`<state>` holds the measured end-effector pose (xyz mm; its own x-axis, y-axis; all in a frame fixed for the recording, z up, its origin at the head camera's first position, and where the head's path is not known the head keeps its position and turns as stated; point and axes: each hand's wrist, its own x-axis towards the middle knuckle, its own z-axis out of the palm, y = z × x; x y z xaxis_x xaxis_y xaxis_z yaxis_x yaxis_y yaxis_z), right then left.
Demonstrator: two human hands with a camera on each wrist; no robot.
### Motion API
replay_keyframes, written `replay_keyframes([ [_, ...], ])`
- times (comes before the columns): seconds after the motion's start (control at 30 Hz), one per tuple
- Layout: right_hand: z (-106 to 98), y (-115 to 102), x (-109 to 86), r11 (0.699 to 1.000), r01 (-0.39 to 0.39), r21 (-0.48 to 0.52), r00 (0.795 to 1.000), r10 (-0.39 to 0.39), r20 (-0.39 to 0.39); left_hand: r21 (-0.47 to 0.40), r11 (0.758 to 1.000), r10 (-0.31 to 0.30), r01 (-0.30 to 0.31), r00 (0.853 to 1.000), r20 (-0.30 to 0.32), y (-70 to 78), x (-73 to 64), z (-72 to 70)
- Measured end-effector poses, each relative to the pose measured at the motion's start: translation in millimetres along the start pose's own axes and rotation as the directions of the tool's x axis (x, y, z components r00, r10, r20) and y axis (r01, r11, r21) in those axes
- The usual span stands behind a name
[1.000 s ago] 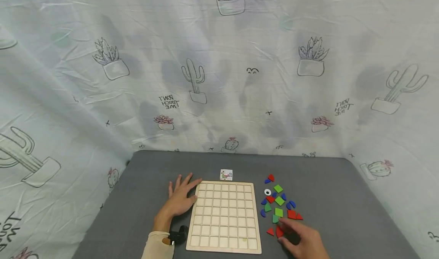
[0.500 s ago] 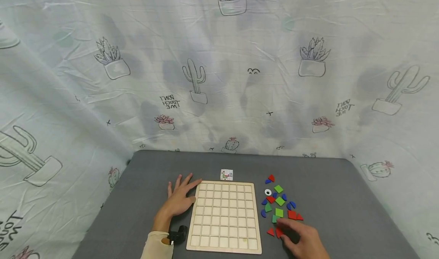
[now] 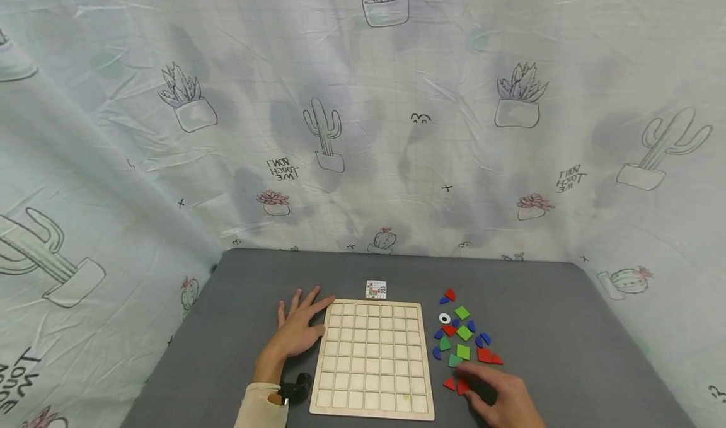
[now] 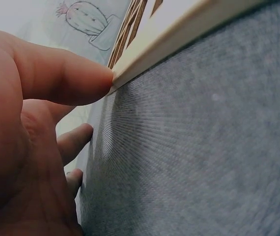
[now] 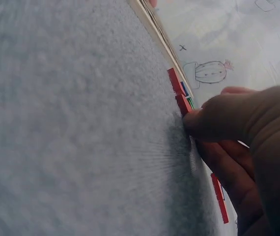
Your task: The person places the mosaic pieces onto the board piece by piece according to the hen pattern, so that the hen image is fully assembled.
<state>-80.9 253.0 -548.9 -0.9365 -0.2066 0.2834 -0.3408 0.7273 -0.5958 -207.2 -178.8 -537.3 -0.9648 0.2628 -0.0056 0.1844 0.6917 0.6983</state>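
Observation:
In the head view, a wooden grid board (image 3: 371, 358) lies on the grey table. My left hand (image 3: 292, 333) rests at its upper left side, fingers spread; in the left wrist view the thumb tip (image 4: 105, 83) touches the board's edge. My right hand (image 3: 501, 393) is low over the loose flat pieces, thumb and index finger apart. Its index finger is at a dark green piece (image 3: 455, 360), and its thumb is at a red piece (image 3: 463, 386). In the right wrist view, the thumb (image 5: 199, 123) meets the end of a red piece (image 5: 183, 104). The other right fingers are partly hidden.
A small printed card (image 3: 376, 289) lies beyond the board. Right of the board are scattered blue, red and green pieces, including a light green square (image 3: 462, 352), a red square (image 3: 484, 355) and a white ring (image 3: 445, 319). A cactus-printed cloth (image 3: 363, 195) hangs behind the table.
The dark green piece by my right index finger has turned slightly. My right thumb and index finger have shifted a little closer together. The left hand stays on the board's edge.

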Motion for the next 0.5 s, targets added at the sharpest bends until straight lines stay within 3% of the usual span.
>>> replay_keyframes([
  [0.13,-2,-3,0.6,0.996,-0.077,0.035,0.997,0.077,0.017,0.011,1.000,-0.006,0.005,1.000,0.005,-0.2,-0.7,0.8],
  [0.3,-7,-3,-0.4,0.999,-0.044,0.022,0.998,0.043,0.040,0.011,1.000,-0.006,0.006,1.000,0.014,-1.9,-0.2,1.2],
  [0.5,-12,-3,-2.8,0.992,-0.120,0.050,0.982,0.111,0.152,0.013,1.000,-0.015,0.015,1.000,0.013,-3.1,-0.7,2.7],
])
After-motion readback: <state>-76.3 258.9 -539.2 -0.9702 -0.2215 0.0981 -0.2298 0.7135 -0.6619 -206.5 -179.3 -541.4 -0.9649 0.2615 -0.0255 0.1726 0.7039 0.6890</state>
